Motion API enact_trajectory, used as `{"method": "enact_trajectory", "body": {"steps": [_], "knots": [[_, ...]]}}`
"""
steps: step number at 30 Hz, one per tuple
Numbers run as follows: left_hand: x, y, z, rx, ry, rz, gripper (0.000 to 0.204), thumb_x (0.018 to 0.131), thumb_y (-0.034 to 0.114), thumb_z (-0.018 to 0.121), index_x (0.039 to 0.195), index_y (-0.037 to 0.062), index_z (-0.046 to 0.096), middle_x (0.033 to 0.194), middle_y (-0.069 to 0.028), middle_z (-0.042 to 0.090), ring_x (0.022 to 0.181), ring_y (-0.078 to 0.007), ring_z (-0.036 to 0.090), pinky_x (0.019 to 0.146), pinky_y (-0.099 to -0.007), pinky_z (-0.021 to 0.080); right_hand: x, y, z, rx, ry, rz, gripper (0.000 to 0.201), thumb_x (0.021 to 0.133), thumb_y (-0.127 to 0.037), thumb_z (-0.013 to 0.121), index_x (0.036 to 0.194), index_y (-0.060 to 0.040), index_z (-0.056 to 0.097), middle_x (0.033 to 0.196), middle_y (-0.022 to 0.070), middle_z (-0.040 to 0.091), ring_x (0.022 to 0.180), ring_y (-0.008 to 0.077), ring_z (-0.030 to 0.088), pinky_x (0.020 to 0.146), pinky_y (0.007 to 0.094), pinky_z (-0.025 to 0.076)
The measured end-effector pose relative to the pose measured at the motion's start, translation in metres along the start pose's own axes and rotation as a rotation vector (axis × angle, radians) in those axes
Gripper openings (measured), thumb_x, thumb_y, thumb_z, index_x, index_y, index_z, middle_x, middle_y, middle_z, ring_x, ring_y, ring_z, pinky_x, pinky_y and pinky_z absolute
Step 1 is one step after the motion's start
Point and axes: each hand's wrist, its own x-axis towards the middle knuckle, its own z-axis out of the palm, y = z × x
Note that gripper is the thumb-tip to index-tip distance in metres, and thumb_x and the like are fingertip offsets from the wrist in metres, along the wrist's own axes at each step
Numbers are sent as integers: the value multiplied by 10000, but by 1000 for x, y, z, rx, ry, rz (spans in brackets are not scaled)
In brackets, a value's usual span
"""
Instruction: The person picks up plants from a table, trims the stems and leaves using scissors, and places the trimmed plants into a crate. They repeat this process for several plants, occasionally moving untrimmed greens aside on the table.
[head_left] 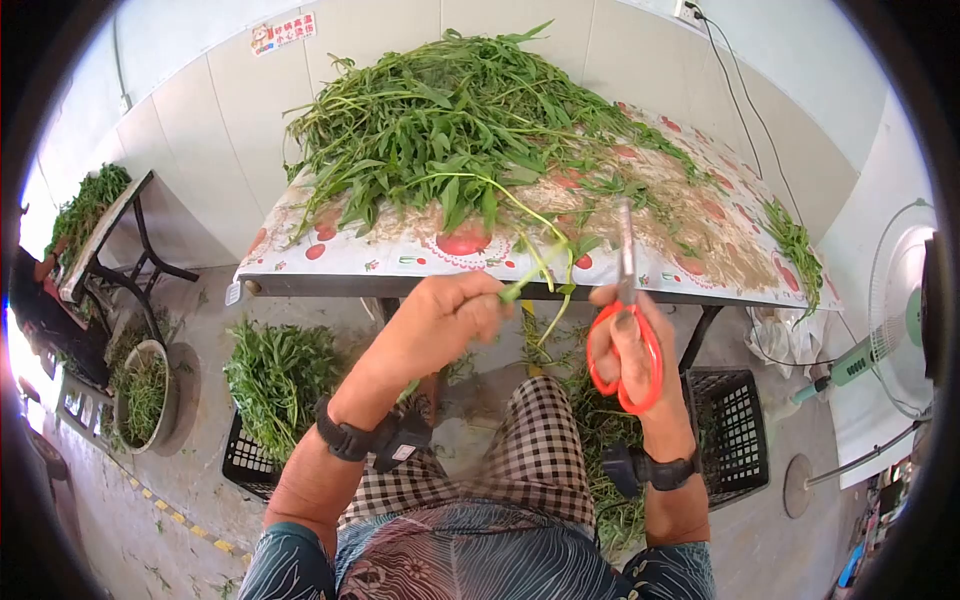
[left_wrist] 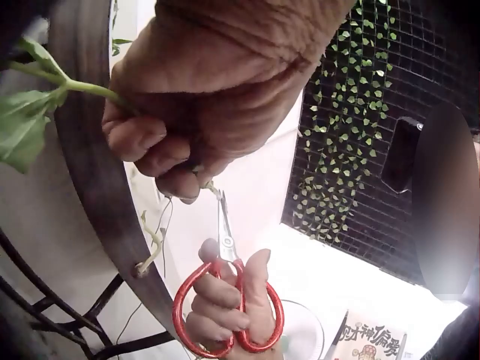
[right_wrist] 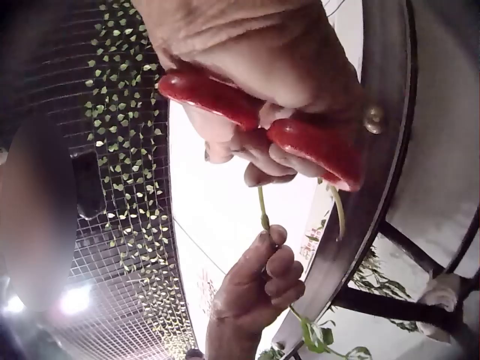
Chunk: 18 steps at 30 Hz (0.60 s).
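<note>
My left hand (head_left: 435, 325) pinches a leafy green stem (head_left: 514, 291) in front of the table edge. Its leaves (left_wrist: 26, 127) stick out past the fist in the left wrist view. With thumb and fingers through the handles, my right hand (head_left: 628, 345) holds red-handled scissors (head_left: 654, 350), blades pointing up and away from me. In the left wrist view the blade tips overlap the short stem end below the left fingers. A large heap of leafy greens (head_left: 450, 130) covers the back of the table, and a few pale stems (head_left: 535, 208) trail over its front edge.
The table has a fruit-patterned cloth (head_left: 465, 243) strewn with plant scraps. Greens (head_left: 280, 375) fill a black crate on the left floor; another black crate (head_left: 735, 430) stands right. A fan (head_left: 880, 340) is at far right. A person (head_left: 50, 290) sits at far left near a basin (head_left: 160, 425).
</note>
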Motion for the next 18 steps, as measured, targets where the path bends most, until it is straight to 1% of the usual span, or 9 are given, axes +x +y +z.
{"method": "enact_trajectory", "body": {"steps": [2,5,7,8,11,12,15,16,18], "knots": [[-5,1,0,-235,94,-149,177,911,220,506,914,59,581,623,45,491,526,-28,379,440,-175,286,10,14,-1,53,116,-80,521,807,-434,629,1051,2,482,635,16,515,472,37,404,420,183,310],[-14,-13,-4,-600,152,-130,152,903,231,528,911,82,556,603,58,434,488,-21,313,404,-162,220,18,37,-4,96,156,-98,489,757,-354,709,1021,-16,473,664,28,541,474,47,437,424,195,347],[-18,-18,-3,-656,165,-159,153,899,229,536,896,77,547,587,64,395,472,-25,286,394,-169,207,14,43,14,3,172,-136,440,767,-303,701,1008,-15,471,675,32,544,495,61,467,441,204,372],[-21,-20,-3,-684,172,-174,154,897,228,540,889,74,543,579,67,375,464,-27,273,390,-173,200,18,49,20,-147,222,-165,358,770,-194,678,991,-10,466,695,38,550,538,82,507,470,216,401],[-27,-27,0,-687,155,-193,165,893,229,546,882,64,537,568,69,358,454,-27,268,382,-176,193,24,47,36,-156,346,-3,301,756,-101,656,977,-10,472,693,31,544,545,79,506,471,213,398],[-29,-26,-1,-683,152,-195,171,892,230,547,876,60,539,557,69,353,454,-27,271,385,-177,200,27,51,38,-28,395,-38,287,733,-44,642,974,-12,490,699,26,564,590,78,521,548,222,446],[-33,-25,-7,-679,157,-171,182,896,237,541,874,56,540,554,65,356,447,-30,273,379,-182,208,29,34,28,-135,489,-219,304,729,-38,642,992,-11,493,722,39,581,588,78,520,547,223,447],[-35,-23,-10,-636,175,-159,183,898,234,535,876,53,545,560,58,379,455,-32,293,390,-183,227,30,26,20,-195,489,-271,308,737,-28,625,1013,-6,489,738,56,600,581,79,519,530,213,434],[-38,-13,-15,-553,208,-136,185,901,226,524,878,45,554,570,45,424,472,-36,332,411,-184,267,25,15,8,-100,400,-311,303,741,-22,616,1013,0,484,735,63,604,574,81,517,512,212,424]]}}
